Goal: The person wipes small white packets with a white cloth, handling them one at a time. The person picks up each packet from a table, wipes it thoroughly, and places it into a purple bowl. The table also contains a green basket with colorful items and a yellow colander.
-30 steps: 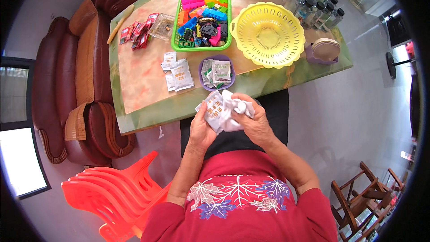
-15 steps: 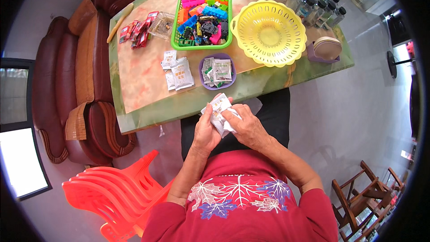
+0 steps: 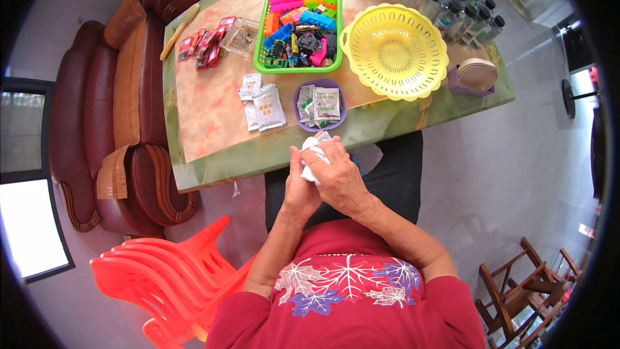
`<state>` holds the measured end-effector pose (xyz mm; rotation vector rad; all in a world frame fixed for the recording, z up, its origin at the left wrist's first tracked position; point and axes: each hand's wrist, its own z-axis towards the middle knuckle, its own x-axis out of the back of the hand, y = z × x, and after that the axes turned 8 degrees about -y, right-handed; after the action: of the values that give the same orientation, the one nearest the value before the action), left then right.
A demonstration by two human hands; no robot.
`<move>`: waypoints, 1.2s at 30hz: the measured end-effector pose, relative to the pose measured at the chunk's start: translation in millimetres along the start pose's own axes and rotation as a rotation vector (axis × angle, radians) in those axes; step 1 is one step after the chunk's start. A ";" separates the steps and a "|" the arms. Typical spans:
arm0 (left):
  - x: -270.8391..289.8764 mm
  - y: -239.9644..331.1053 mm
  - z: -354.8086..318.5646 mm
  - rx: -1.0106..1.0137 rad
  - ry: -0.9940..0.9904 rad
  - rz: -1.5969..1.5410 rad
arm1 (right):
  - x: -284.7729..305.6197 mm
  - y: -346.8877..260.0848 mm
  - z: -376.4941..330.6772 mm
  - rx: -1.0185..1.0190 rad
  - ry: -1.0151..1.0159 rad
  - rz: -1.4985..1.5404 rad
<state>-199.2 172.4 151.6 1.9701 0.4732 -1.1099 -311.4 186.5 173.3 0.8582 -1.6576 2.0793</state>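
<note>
Just in front of the table's near edge, my left hand [image 3: 299,189] and my right hand [image 3: 340,179] are closed together. Between them is a crumpled white cloth or tissue [image 3: 309,173], wrapped about a white sachet [image 3: 323,136] whose end peeks out beyond my fingers. My right fingers press over the top while my left palm supports from the left side. A purple bowl [image 3: 298,116] holding several green-and-white sachets [image 3: 327,103] stands just beyond my hands. Left of it lie several white sachets [image 3: 268,108] on the table.
A green basket [image 3: 259,58] of colourful toy bricks and a yellow colander [image 3: 394,55] stand farther back. Red packets [image 3: 210,42] lie beside a clear tray [image 3: 240,37]. Glass bottles [image 3: 462,22] crowd the far right, near a purple holder [image 3: 475,77]. Red plastic chairs [image 3: 165,271] stand at my left.
My right hand has closed over the sachet and cloth, hiding most of the sachet that showed before. The whole view has shifted slightly.
</note>
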 end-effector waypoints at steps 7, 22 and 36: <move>20.2 9.2 -2.3 -0.042 0.008 -0.040 | 12.4 18.8 -27.9 0.249 -0.276 0.095; 10.4 0.4 4.2 -0.143 0.070 0.102 | 2.7 15.0 -23.6 0.027 -0.012 -0.010; 29.4 -1.3 1.4 -0.075 0.199 -0.083 | 58.0 54.7 -14.3 -0.292 0.006 0.917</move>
<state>-184.8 170.3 125.9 2.0193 0.6979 -0.9361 -392.0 180.3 167.7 -0.0541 -2.5789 2.2064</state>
